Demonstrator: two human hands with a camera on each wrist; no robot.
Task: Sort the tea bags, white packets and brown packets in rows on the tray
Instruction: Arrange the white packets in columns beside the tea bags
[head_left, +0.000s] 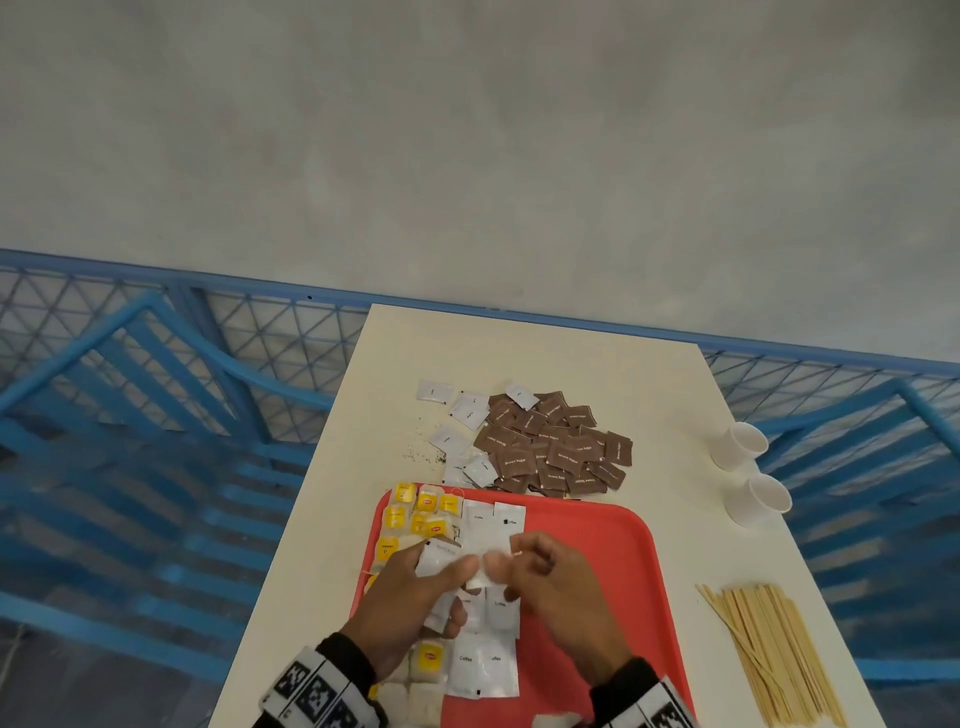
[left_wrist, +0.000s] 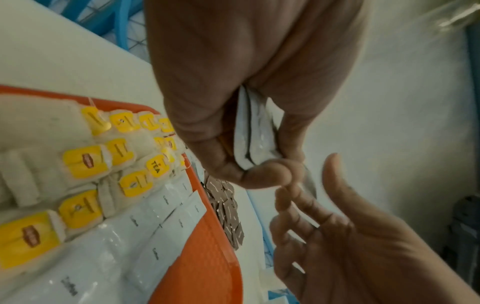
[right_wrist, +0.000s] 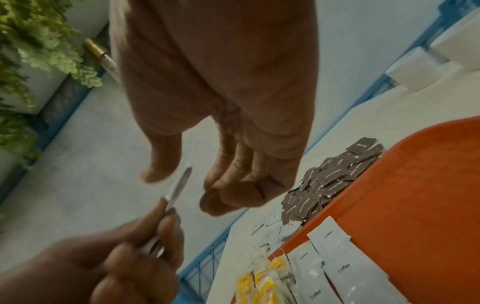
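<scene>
white packets held over the tray, ready to deal out

white packets (left_wrist: 253, 131): you have a small stack of them pinched edge-on in your left hand (head_left: 415, 597), thumb on one face and fingers curled behind, so the stack stays squared and one can be slid off at a time. your right hand (head_left: 550, 582) sits just beside it, fingers loosely curled; in the head view its fingertips meet the left thumb at the stack's top edge, while in the right wrist view thumb and fingers stand slightly apart with nothing clamped between them. my reading is that it is about to peel off the top packet.

both hands hang above the red tray (head_left: 613, 561). directly under them and running away from your fingers lies the row of white packets already laid (head_left: 491, 525), flat and side by side, labels up. to the left of your left hand sit the tea bags (head_left: 423, 512) with yellow tags, packed close along the tray's left edge. that leaves the bare part of the tray under and to the right of your right hand, which looks kept free for the brown row.

beyond your fingertips, off the tray on the table (head_left: 649, 384), the brown packets (head_left: 556, 447) lie in a loose pile, with a few loose white packets (head_left: 452, 441) just left of it. so tea looks mostly done, white is in hand, brown is untouched.

well to the right of your right hand stand two paper cups (head_left: 748, 467), and nearer your wrist a bundle of wooden stirrers (head_left: 769, 649).
</scene>
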